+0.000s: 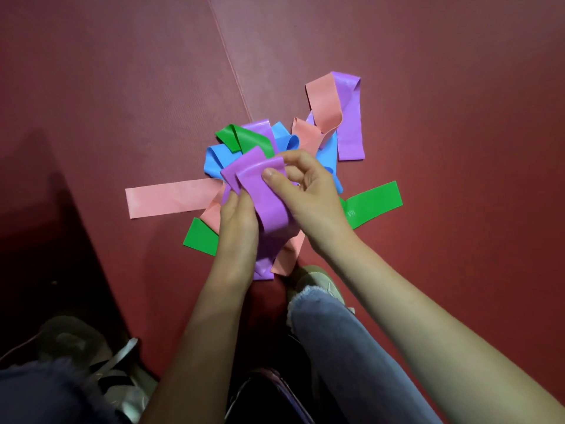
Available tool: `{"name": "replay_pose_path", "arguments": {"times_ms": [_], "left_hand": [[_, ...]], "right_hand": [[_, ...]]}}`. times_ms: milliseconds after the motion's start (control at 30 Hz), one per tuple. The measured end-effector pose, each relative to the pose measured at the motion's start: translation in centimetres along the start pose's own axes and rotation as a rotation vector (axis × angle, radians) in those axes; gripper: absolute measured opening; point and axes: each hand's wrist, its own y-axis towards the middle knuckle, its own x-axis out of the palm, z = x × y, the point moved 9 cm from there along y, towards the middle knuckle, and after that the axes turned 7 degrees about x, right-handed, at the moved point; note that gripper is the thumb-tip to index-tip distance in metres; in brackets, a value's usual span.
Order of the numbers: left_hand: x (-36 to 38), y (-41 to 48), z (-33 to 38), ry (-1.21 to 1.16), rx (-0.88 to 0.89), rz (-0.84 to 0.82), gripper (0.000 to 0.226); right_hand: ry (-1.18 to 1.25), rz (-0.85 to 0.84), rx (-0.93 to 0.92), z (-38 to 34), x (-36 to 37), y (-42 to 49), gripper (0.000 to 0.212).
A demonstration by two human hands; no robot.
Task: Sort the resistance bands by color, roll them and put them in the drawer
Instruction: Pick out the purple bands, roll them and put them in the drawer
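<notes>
A tangled pile of resistance bands lies on the dark red mat (122,102). My left hand (238,221) and my right hand (305,191) both grip a purple band (263,191) lifted over the pile, the right thumb pressing its top. Under and around them lie pink bands (168,197), green bands (376,200), blue bands (217,160) and another purple band (351,123) at the far right. No drawer is in view.
My jeans leg (342,347) and shoe (315,280) sit just below the pile. Another shoe (91,362) is at the bottom left. A mat seam (227,56) runs up from the pile. A dark shadowed strip covers the left side.
</notes>
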Motion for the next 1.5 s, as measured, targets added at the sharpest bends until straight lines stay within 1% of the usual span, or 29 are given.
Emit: {"name": "replay_pose_path", "arguments": {"times_ms": [67, 100, 167, 200, 267, 333, 400, 467, 567, 633, 767, 900, 1000, 1067, 1200, 1267, 1333, 1367, 1433, 1500], "left_hand": [[-0.1, 0.0, -0.3, 0.008, -0.035, 0.028, 0.037], [0.0, -0.2, -0.5, -0.003, -0.071, 0.018, 0.044], [0.2, -0.6, -1.3, -0.158, -0.156, 0.025, 0.060], [0.5, -0.7, -1.4, -0.246, -0.177, 0.020, 0.062], [1.1, -0.9, -1.0, -0.323, -0.159, -0.032, 0.057], [1.2, -0.9, -0.4, -0.257, -0.086, -0.062, 0.044], [0.9, -0.7, 0.2, -0.156, -0.004, -0.057, 0.037], [1.1, -0.8, 0.6, -0.130, 0.020, -0.071, 0.035], [1.2, -1.0, 1.1, -0.139, 0.039, -0.061, 0.027], [1.1, -0.8, 1.2, -0.153, 0.056, -0.044, 0.026], [0.9, -0.4, 1.7, -0.171, 0.098, 0.026, 0.023], [0.4, -0.2, 1.5, -0.178, 0.087, 0.070, 0.021], [-1.2, 0.3, 1.5, -0.200, 0.067, 0.140, 0.024], [-2.4, 1.0, 2.0, -0.229, 0.063, 0.195, 0.027], [-3.6, 1.7, 2.9, -0.227, 0.120, 0.204, 0.033], [-3.5, 1.4, 3.0, -0.186, 0.144, 0.206, 0.031], [-3.2, 1.2, 2.7, -0.161, 0.148, 0.186, 0.029], [-3.0, 1.2, 2.5, -0.158, 0.144, 0.179, 0.027], [-2.8, 1.2, 1.8, -0.141, 0.126, 0.163, 0.026], [-2.9, 1.2, 1.0, -0.137, 0.092, 0.165, 0.025]], "right_hand": [[-0.067, 0.041, -0.048, -0.4, 0.2, 0.0, 0.022], [-0.087, 0.046, -0.065, -0.7, 0.3, 0.0, 0.024], [-0.120, 0.049, -0.082, -0.9, 0.5, 0.1, 0.026], [-0.144, 0.050, -0.085, -0.9, 0.6, 0.2, 0.024], [-0.188, 0.060, -0.109, -1.1, 0.7, 0.2, 0.016], [-0.203, 0.075, -0.139, -1.3, 0.6, 0.0, 0.014], [-0.214, 0.096, -0.154, -1.5, 0.3, -0.2, 0.018], [-0.240, 0.115, -0.165, -1.7, 0.1, -0.3, 0.025], [-0.185, 0.120, -0.163, -2.0, -0.1, -0.2, 0.037], [-0.134, 0.140, -0.182, -2.1, -0.4, -0.3, 0.043], [-0.106, 0.167, -0.198, -2.3, -0.5, -0.6, 0.044], [-0.115, 0.103, -0.097, -2.4, -0.4, 0.0, 0.040], [-0.084, 0.081, -0.023, -1.4, -1.1, 0.2, 0.043], [-0.103, 0.038, 0.045, 0.4, -1.4, 0.2, 0.040], [-0.233, -0.117, 0.234, 5.8, -0.5, 0.2, 0.026], [-0.313, -0.209, 0.287, 7.6, 0.2, 0.0, 0.024], [-0.272, -0.313, 0.361, 8.4, 1.0, -0.6, 0.027], [-0.247, -0.338, 0.386, 8.4, 1.2, -0.8, 0.028], [-0.232, -0.294, 0.362, 7.9, 0.9, -0.2, 0.032], [-0.259, -0.151, 0.287, 7.4, -0.6, 1.1, 0.034]]}}
